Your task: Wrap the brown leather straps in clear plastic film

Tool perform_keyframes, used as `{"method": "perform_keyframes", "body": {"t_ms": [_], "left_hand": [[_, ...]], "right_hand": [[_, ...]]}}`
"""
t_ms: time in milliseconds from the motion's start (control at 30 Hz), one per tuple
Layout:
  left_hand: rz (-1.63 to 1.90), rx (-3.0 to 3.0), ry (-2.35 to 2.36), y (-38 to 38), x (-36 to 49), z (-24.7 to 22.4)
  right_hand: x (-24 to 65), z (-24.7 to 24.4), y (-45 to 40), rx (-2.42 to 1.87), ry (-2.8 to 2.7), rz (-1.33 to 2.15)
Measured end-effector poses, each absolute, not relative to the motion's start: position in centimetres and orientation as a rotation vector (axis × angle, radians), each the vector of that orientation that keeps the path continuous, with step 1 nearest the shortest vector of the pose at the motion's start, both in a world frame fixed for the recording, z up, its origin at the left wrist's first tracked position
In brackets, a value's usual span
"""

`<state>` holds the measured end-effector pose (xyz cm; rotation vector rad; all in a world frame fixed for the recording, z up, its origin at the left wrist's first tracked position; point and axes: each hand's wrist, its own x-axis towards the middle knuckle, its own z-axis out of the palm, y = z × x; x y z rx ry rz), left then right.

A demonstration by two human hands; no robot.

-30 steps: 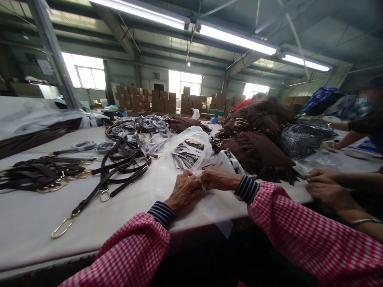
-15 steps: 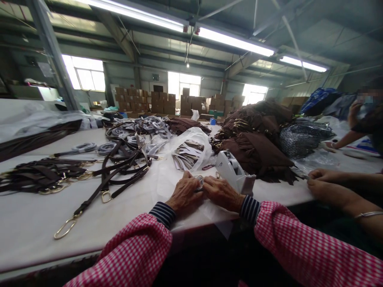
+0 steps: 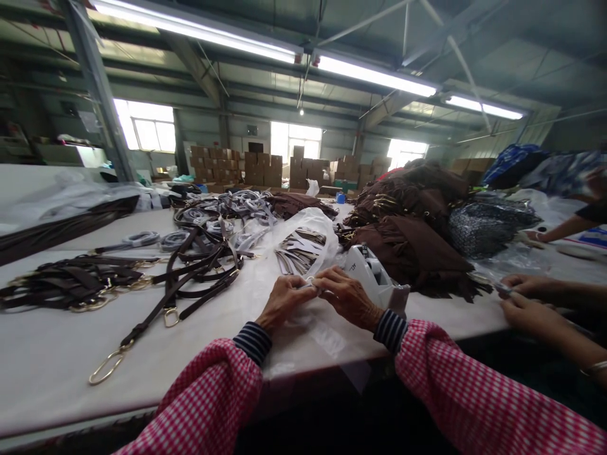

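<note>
My left hand (image 3: 283,302) and my right hand (image 3: 349,296) meet over the near part of the table. Between their fingertips they pinch a small pale piece with a shiny ring (image 3: 310,282); the fingers cover much of it, so its exact kind does not show. Just beyond them, an open clear plastic bag (image 3: 327,222) holds many thin brown and white strips (image 3: 301,251). Close by my right hand stands a white tape dispenser (image 3: 367,277). Crumpled clear film (image 3: 327,341) lies beneath my hands at the table's edge.
Dark leather straps (image 3: 148,319) with gold buckles spread over the left side, with wrapped grey straps (image 3: 239,205) behind. Brown fabric bags (image 3: 417,249) pile up on the right. A co-worker's hands (image 3: 526,297) hold something small at the right edge.
My fingertips have shifted slightly, the left hand turning, and a ring now shows between them. The camera view has tilted up a little. The co-worker's hands at right have moved.
</note>
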<state>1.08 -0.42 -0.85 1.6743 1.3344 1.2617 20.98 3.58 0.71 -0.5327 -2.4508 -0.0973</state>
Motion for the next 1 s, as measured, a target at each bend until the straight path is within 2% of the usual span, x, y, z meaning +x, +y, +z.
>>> {"method": "perform_keyframes", "body": {"t_ms": [333, 700, 833, 1000], "left_hand": [[1.304, 1.532, 1.214, -0.2, 0.5, -0.7], [1.293, 1.515, 1.226, -0.7, 1.0, -0.7], [1.293, 1.639, 1.341, -0.7, 0.9, -0.7], [1.317, 1.766, 1.421, -0.7, 1.4, -0.9]], "right_hand": [[20.2, 0.7, 3.8, -0.559, -2.360, -0.002], [20.6, 1.9, 1.3, -0.647, -2.407, -0.059], [24.7, 5.0, 0.8, -0.734, -2.280, 0.001], [33.3, 7.4, 1.7, -1.185, -1.772, 0.300]]}}
